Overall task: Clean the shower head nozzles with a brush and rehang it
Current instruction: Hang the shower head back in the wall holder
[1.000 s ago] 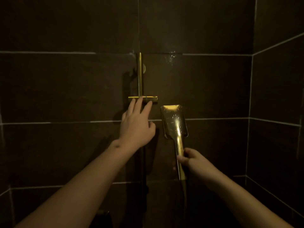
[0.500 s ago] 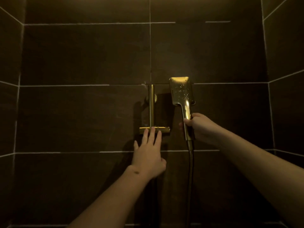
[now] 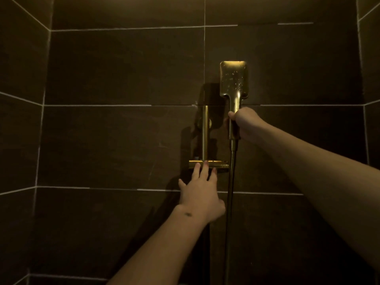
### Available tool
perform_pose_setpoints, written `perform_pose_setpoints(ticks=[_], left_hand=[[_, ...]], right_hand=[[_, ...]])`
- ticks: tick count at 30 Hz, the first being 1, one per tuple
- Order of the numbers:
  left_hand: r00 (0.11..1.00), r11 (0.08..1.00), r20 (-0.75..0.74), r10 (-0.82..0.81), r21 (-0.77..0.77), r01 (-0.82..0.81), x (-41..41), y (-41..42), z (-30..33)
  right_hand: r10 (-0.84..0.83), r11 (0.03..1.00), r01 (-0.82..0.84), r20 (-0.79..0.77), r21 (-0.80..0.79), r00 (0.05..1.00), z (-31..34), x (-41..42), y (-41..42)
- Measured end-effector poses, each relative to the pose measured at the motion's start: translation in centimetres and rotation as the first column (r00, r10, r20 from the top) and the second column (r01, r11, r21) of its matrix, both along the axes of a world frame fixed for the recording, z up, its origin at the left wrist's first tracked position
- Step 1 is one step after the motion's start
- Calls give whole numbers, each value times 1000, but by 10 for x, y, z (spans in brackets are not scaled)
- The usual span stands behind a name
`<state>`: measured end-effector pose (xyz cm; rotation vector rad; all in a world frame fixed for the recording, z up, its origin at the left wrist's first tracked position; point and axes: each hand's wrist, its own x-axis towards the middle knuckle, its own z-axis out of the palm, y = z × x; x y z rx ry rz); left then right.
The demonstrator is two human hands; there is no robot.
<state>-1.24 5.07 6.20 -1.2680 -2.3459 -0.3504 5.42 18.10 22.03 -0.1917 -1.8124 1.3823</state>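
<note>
A gold, square shower head (image 3: 233, 79) with water drops on its back is held upright against the dark tiled wall. My right hand (image 3: 245, 125) grips its handle, and the hose (image 3: 229, 202) hangs straight down from it. To its left a gold vertical rail (image 3: 204, 132) carries a horizontal gold holder bracket (image 3: 221, 163). My left hand (image 3: 200, 197) reaches up with its fingers spread, fingertips touching the underside of the bracket. The nozzle face is turned away from me. No brush is in view.
Dark brown wall tiles with pale grout lines (image 3: 123, 104) fill the view. Side walls close in at the left (image 3: 20, 120) and right (image 3: 372, 79), making a narrow shower recess.
My right hand has raised the shower head from below the bracket to above it, beside the rail. My left hand stays at the bracket. My view has tilted upward.
</note>
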Motion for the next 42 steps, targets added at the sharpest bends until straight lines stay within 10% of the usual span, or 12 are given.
perform_pose_setpoints(ticks=[21,42], left_hand=[[998,1000,57,-12,0,12,3,2,-6],[1000,999,13,-10,33,10,-5,8,-14]], right_hand=[[-166,929,131,76,347,983,5,-30,1],[-61,995,57,55,79,997,-41,-50,12]])
